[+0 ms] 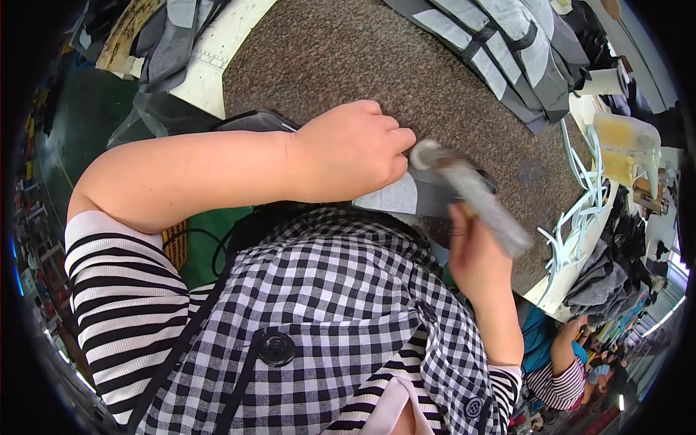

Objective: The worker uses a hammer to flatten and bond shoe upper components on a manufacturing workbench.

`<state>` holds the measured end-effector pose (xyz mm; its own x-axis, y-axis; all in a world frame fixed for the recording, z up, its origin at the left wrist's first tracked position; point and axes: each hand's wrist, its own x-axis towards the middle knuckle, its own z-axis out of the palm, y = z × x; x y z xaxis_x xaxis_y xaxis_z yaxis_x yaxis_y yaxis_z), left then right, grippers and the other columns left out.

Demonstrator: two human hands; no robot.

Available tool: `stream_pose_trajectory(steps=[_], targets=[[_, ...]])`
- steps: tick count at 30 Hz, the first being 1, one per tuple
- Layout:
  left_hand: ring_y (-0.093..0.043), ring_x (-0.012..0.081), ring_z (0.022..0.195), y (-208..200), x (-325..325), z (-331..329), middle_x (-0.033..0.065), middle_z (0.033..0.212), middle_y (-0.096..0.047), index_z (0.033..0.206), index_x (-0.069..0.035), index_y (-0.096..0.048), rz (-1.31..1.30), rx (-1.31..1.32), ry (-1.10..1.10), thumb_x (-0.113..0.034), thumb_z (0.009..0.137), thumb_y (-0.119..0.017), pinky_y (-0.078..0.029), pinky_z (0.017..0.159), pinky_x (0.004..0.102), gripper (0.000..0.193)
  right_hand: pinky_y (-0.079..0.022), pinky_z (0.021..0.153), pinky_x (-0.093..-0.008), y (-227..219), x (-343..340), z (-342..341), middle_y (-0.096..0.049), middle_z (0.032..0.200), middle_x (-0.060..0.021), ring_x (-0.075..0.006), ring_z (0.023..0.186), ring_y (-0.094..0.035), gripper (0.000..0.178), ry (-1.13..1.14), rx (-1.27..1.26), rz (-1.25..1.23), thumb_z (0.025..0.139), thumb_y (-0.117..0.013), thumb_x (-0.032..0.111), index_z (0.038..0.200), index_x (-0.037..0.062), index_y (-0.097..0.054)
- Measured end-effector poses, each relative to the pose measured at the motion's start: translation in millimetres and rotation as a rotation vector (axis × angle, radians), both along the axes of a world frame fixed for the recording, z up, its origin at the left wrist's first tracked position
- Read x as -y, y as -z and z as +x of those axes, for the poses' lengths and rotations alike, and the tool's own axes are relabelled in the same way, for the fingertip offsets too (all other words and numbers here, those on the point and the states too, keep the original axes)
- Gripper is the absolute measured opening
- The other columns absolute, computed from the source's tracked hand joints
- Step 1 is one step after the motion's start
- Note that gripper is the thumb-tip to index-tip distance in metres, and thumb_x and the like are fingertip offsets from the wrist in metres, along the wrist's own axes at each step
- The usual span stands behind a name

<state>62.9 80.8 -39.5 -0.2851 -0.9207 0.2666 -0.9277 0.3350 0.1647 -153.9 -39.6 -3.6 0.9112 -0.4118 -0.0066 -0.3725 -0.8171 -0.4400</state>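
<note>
My left hand (355, 148) is closed, knuckles up, over a grey fabric piece (391, 196) near the board's front edge. Its fingertips are hidden beneath the hand, and the piece shows on either side of the wrist and knuckles. The piece has a pale grey panel and a darker grey part reaching right. In my right hand (478, 250) is a hammer-like tool (482, 203), smeared by motion. It has a long light grey body and a round whitish end, which is tilted up to the left, close to my left knuckles.
The brown speckled board (348, 58) spreads before me. Stacked grey fabric pieces (500, 51) lie at the far right, more pieces (170, 43) at the far left. Pale cords (580, 210) hang along the right edge, near a yellowish plastic bag (623, 148). Another person's arm (565, 348) shows lower right.
</note>
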Motion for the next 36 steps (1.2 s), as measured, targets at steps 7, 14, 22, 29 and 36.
stream_pose_trajectory(steps=[7,14,22,29,36], targets=[[-0.058,0.0244,0.078,9.5,27.1,-13.9,0.0055,0.081,-0.054,0.081,-0.007,-0.060,0.116,-0.304,-0.135,-0.011,0.075,-0.063,-0.049,0.070,0.0378,0.007,-0.045,0.065,-0.0304,1.2,24.4,-29.0,-0.059,0.080,-0.0119,-0.0209,0.070,-0.056,0.011,0.343,0.047,0.058,0.093,-0.057,0.007,0.100,-0.0006,-0.053],[-0.059,0.0284,0.081,11.7,83.7,-35.9,0.0075,0.083,-0.058,0.083,-0.006,-0.064,0.089,-0.459,-0.099,-0.012,0.079,-0.065,-0.050,0.072,0.0385,0.008,-0.048,0.065,-0.0456,12.8,18.4,-46.6,-0.063,0.087,-0.0248,-0.0448,0.080,-0.060,0.022,0.433,-0.039,-0.044,0.091,-0.059,0.012,0.109,-0.0001,-0.054],[-0.060,0.0206,0.073,6.7,66.3,-35.2,0.0044,0.082,-0.058,0.090,-0.007,-0.067,0.058,-0.218,-0.054,-0.014,0.076,-0.065,-0.051,0.062,0.0345,0.016,-0.049,0.066,-0.0392,6.5,28.7,-52.0,-0.064,0.086,-0.0208,-0.0352,0.076,-0.064,0.022,0.384,0.013,0.016,0.091,-0.059,0.011,0.110,-0.0004,-0.058],[-0.057,0.0178,0.072,1.1,63.9,-46.4,0.0028,0.081,-0.055,0.092,-0.007,-0.065,0.006,0.044,-0.041,-0.015,0.073,-0.060,-0.049,0.058,0.0320,0.021,-0.050,0.065,-0.0431,3.8,26.4,-38.2,-0.060,0.088,-0.0154,-0.0382,0.076,-0.062,0.013,0.270,0.063,-0.051,0.088,-0.059,0.009,0.100,0.0035,-0.059],[-0.059,0.0218,0.073,-10.3,63.9,-20.7,0.0061,0.079,-0.057,0.088,-0.006,-0.063,0.430,-0.552,-0.262,-0.013,0.072,-0.061,-0.050,0.064,0.0365,0.017,-0.049,0.064,-0.0462,4.8,19.5,-32.6,-0.061,0.088,-0.0175,-0.0398,0.077,-0.061,0.015,0.261,-0.012,-0.026,0.091,-0.056,0.012,0.102,0.0025,-0.059]])
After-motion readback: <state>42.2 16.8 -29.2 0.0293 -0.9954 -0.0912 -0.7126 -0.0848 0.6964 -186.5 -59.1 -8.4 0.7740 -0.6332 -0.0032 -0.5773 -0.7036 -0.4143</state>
